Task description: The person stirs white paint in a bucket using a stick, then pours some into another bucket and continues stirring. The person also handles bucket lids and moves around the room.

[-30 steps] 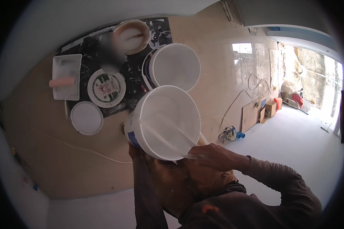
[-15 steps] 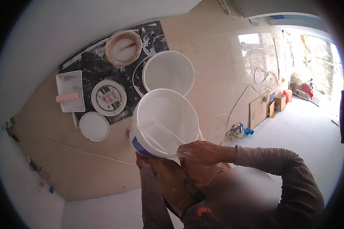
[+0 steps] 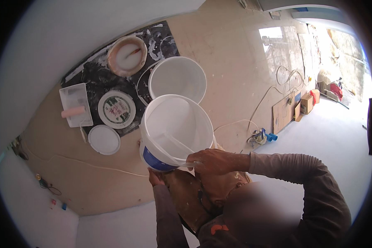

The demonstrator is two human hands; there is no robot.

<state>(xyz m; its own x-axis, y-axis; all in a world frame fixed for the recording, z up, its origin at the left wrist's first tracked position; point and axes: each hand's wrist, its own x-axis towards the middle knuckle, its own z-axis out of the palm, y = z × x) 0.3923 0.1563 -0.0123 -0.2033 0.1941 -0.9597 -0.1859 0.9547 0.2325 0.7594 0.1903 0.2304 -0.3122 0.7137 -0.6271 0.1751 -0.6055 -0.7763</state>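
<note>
A white bucket [image 3: 175, 120] with a blue patch on its side is tilted in front of my body, its mouth facing up toward me. My right hand [image 3: 206, 160] is closed at the near rim, around the bucket's pale handle [image 3: 160, 152]. A pale strip [image 3: 180, 142] shows inside the bucket near those fingers; whether it is a stick or a streak I cannot tell. My left hand [image 3: 155, 177] grips the bucket low on its near left side, with its fingers partly hidden. Just beyond stands a second white bucket [image 3: 180, 78], its mouth overlapped by the nearer one.
On a black, paint-spattered sheet [image 3: 87, 78] lie a tub of white liquid [image 3: 128, 58] and a round printed lid [image 3: 116, 109]. A tray [image 3: 76, 93] with a pink roller [image 3: 73, 112] and a white lid [image 3: 104, 139] are alongside. Cables [image 3: 256, 111] and cardboard [image 3: 286, 111] lie rightward.
The held bucket has shifted slightly and tilted, showing more of its blue side. My right hand has moved a little left and up with it. The surroundings shift slightly with the view.
</note>
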